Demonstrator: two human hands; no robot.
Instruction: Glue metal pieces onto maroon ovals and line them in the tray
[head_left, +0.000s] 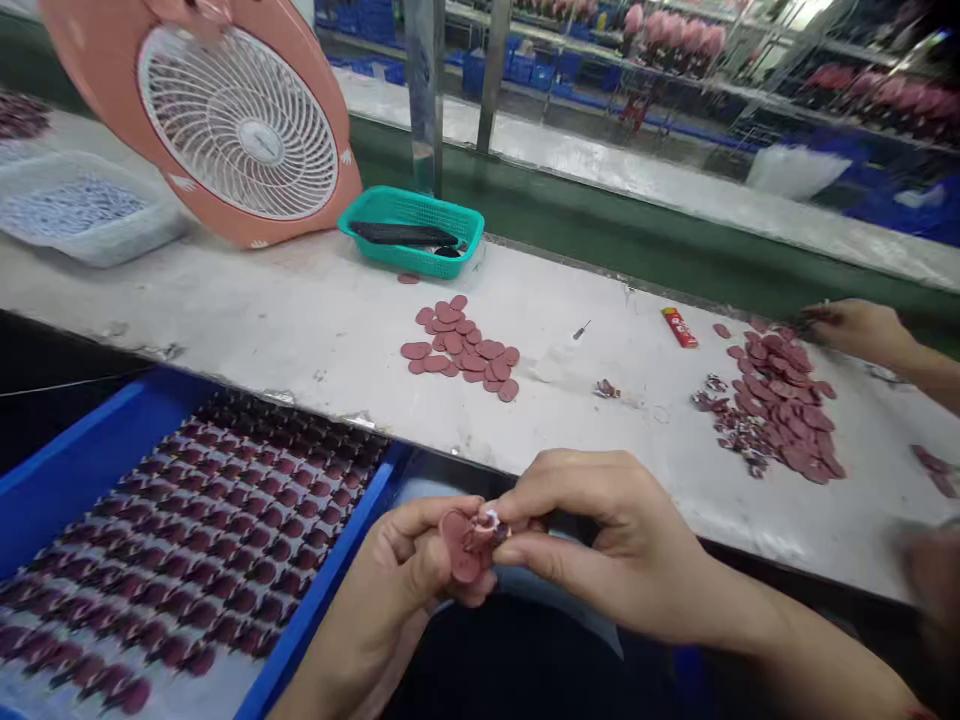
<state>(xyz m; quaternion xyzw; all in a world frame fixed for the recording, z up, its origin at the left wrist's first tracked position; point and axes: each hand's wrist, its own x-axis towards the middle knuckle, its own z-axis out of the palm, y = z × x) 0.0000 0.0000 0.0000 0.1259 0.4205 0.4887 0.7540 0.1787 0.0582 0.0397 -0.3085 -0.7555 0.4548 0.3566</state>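
My left hand point(397, 585) grips a small maroon flat piece point(459, 545) near the front edge of the white worktop point(300, 320). My right hand point(600, 535) pinches the same piece between thumb and fingers, at a small white bit on it. Both hands hide part of the piece. Just left of my hands lies a blue tray point(322, 590) holding rows of maroon pieces. Further up the worktop is a loose pile of maroon discs point(459, 348).
A co-worker's hand point(851, 333) reaches over a second maroon pile point(780, 405). A teal basket point(450, 262) holds black items. A pink fan point(240, 120) and a white tub point(82, 205) stand at the back left. A small red tube point(679, 327) lies on the worktop.
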